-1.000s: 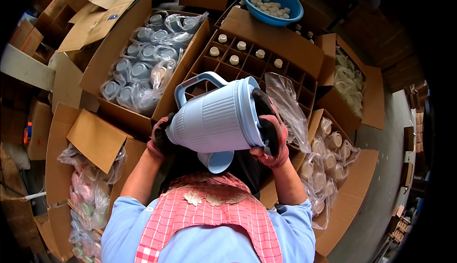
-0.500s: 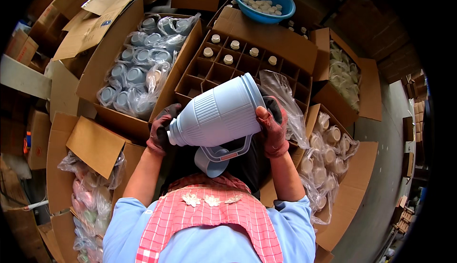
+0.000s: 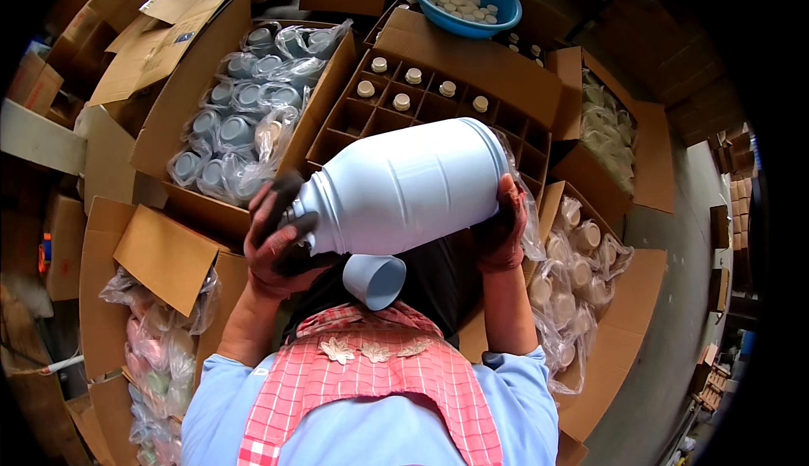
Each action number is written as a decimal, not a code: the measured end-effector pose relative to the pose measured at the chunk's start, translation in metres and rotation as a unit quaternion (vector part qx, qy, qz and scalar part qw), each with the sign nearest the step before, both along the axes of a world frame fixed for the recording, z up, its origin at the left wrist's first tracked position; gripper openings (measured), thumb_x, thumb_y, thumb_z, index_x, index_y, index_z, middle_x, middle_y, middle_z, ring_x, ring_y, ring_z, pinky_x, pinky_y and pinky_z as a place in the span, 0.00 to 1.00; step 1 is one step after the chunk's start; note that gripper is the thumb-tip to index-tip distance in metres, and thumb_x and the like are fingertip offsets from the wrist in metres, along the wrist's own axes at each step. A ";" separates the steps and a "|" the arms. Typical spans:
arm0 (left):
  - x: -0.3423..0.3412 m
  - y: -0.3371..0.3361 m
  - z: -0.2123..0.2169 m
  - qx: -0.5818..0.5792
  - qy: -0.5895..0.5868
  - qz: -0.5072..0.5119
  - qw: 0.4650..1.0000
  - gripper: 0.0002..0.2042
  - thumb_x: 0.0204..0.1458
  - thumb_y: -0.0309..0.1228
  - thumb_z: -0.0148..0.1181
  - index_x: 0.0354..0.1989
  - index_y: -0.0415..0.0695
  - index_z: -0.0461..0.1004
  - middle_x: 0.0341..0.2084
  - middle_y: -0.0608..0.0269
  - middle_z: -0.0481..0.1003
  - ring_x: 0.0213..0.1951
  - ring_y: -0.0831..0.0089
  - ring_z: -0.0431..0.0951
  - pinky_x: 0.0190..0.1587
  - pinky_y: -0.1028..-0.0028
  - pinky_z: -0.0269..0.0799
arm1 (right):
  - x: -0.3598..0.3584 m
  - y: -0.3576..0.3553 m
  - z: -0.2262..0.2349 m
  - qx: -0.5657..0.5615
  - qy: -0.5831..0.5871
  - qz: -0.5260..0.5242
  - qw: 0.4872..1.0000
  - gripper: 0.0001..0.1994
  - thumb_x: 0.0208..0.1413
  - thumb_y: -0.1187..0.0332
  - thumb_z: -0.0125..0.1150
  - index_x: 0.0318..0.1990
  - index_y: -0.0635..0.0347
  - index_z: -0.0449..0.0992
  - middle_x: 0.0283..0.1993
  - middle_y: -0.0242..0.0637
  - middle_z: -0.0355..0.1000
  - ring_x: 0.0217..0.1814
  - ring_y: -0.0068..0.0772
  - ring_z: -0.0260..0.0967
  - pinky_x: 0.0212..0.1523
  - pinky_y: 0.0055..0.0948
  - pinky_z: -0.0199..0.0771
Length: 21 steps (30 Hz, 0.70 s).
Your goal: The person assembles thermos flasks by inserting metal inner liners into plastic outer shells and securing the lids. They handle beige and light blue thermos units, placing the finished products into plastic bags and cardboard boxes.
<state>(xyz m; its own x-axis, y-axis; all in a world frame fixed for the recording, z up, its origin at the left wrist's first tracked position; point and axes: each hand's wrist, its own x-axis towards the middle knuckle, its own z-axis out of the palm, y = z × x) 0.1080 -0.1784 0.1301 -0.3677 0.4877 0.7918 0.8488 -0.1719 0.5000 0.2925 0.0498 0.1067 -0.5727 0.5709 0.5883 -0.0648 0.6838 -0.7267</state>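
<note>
A light-blue thermos flask [image 3: 413, 186] lies sideways between my hands, its neck to the left and its wide base to the right. Dark fingers of my gloved left hand [image 3: 276, 247] wrap the neck end and hide its mouth. At the base, my right hand [image 3: 504, 232], also in a red and dark glove with bare fingertips, supports the flask from the right and below. The smooth side faces up, and no handle shows. Below the flask, a light-blue cup [image 3: 364, 279] rests at my lap, tilted with its opening to the right.
Beyond the flask stands a divided carton [image 3: 345, 120] with several white-capped bottles. A blue basin [image 3: 430, 11] of white caps sits behind it. Bagged blue cups [image 3: 238, 131] fill a carton at left; bagged beige parts [image 3: 563, 306] lie at right. Another open carton [image 3: 105, 297] stands near left.
The flask has turned about its length, so its ribbed side and handle are out of sight. It also sits slightly higher. My left hand has shifted its fingers around the neck.
</note>
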 end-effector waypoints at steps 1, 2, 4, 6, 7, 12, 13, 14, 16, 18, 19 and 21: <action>0.004 0.008 0.004 0.029 -0.058 0.029 0.997 0.41 0.35 0.43 0.72 0.58 0.39 0.60 0.52 0.47 0.67 0.53 0.56 0.68 0.55 0.61 0.64 | -0.004 0.005 0.004 0.023 0.031 0.013 0.999 0.20 0.53 0.57 0.56 0.43 0.67 0.70 0.38 0.37 0.72 0.37 0.30 0.69 0.37 0.28 0.69; -0.003 0.003 -0.005 0.021 -0.157 0.002 0.987 0.41 0.36 0.47 0.69 0.58 0.39 0.60 0.52 0.47 0.67 0.53 0.57 0.68 0.55 0.62 0.64 | -0.005 0.001 0.006 -0.183 0.115 0.106 0.971 0.21 0.52 0.56 0.58 0.43 0.68 0.70 0.39 0.36 0.72 0.37 0.29 0.69 0.37 0.29 0.69; -0.008 -0.007 -0.027 -0.019 -0.475 -0.058 0.878 0.41 0.40 0.53 0.64 0.58 0.37 0.60 0.51 0.48 0.68 0.53 0.60 0.68 0.55 0.64 0.64 | -0.006 -0.001 0.009 -0.346 0.184 0.150 0.908 0.24 0.50 0.53 0.61 0.44 0.68 0.69 0.39 0.36 0.71 0.38 0.28 0.68 0.38 0.30 0.69; 0.001 -0.002 -0.028 0.099 -0.702 -0.173 0.684 0.41 0.41 0.56 0.61 0.57 0.35 0.61 0.50 0.50 0.69 0.52 0.63 0.70 0.54 0.67 0.65 | -0.004 -0.005 0.003 -0.288 0.099 0.111 0.946 0.28 0.48 0.50 0.61 0.44 0.68 0.69 0.40 0.35 0.71 0.39 0.27 0.68 0.40 0.30 0.69; -0.003 -0.004 -0.031 0.078 -0.639 -0.212 0.735 0.39 0.42 0.52 0.60 0.58 0.36 0.59 0.53 0.50 0.66 0.53 0.61 0.69 0.56 0.65 0.63 | -0.003 -0.009 0.004 -0.277 0.100 0.114 0.949 0.30 0.46 0.48 0.63 0.46 0.67 0.67 0.41 0.35 0.69 0.42 0.25 0.67 0.43 0.30 0.68; -0.013 -0.001 -0.011 -0.012 -0.078 -0.109 0.991 0.39 0.38 0.37 0.70 0.59 0.37 0.58 0.57 0.43 0.62 0.55 0.53 0.67 0.57 0.63 0.62 | -0.005 -0.014 0.004 -0.407 0.216 0.117 0.880 0.24 0.45 0.57 0.62 0.45 0.66 0.67 0.34 0.33 0.69 0.35 0.23 0.66 0.37 0.23 0.67; -0.013 0.002 -0.002 -0.015 -0.032 -0.084 0.996 0.41 0.36 0.37 0.72 0.59 0.38 0.57 0.57 0.41 0.60 0.55 0.52 0.67 0.57 0.62 0.63 | -0.008 -0.009 0.004 -0.410 0.220 0.109 0.878 0.24 0.45 0.56 0.62 0.45 0.66 0.68 0.34 0.34 0.70 0.35 0.24 0.67 0.37 0.24 0.68; -0.013 -0.001 -0.011 -0.017 -0.216 -0.226 0.950 0.38 0.41 0.39 0.66 0.60 0.38 0.57 0.58 0.43 0.59 0.57 0.54 0.65 0.58 0.62 0.60 | -0.007 -0.005 0.000 -0.370 0.203 0.121 0.898 0.25 0.46 0.55 0.61 0.45 0.67 0.67 0.35 0.34 0.70 0.36 0.25 0.67 0.38 0.25 0.68; -0.015 -0.006 -0.027 0.124 -0.633 -0.406 0.647 0.32 0.50 0.41 0.54 0.61 0.38 0.55 0.60 0.48 0.58 0.60 0.57 0.61 0.61 0.62 0.56 | -0.007 0.005 -0.005 -0.284 0.173 0.145 0.932 0.26 0.48 0.53 0.60 0.46 0.67 0.67 0.36 0.35 0.70 0.36 0.26 0.67 0.38 0.26 0.68; -0.013 -0.003 -0.041 0.082 -0.639 -0.382 0.663 0.30 0.51 0.44 0.48 0.59 0.36 0.58 0.57 0.52 0.62 0.58 0.61 0.63 0.60 0.63 0.58 | -0.006 -0.009 -0.006 -0.160 0.099 0.066 0.980 0.31 0.49 0.48 0.59 0.50 0.67 0.65 0.39 0.36 0.70 0.39 0.27 0.67 0.40 0.26 0.67; -0.016 -0.001 -0.046 0.061 -0.586 -0.335 0.735 0.30 0.49 0.40 0.53 0.58 0.36 0.60 0.55 0.52 0.64 0.57 0.62 0.65 0.59 0.64 0.59 | -0.005 -0.015 0.003 -0.218 0.092 0.043 0.971 0.37 0.42 0.41 0.63 0.47 0.68 0.67 0.37 0.32 0.70 0.37 0.23 0.67 0.36 0.23 0.66; -0.012 -0.002 -0.053 0.039 -0.495 -0.216 0.841 0.30 0.44 0.35 0.61 0.57 0.36 0.61 0.53 0.52 0.66 0.54 0.63 0.67 0.58 0.64 0.62 | -0.004 -0.014 0.005 -0.291 0.113 0.101 0.945 0.32 0.46 0.45 0.62 0.46 0.68 0.68 0.37 0.33 0.70 0.38 0.25 0.67 0.37 0.24 0.67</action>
<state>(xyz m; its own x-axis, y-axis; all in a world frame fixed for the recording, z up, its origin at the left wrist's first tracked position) 0.0957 -0.1806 0.0771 -0.6671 0.7057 0.2386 -0.1266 -0.4230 0.8972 0.2880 0.0355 0.1117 -0.6013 0.7281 0.3291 -0.3493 0.1310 -0.9278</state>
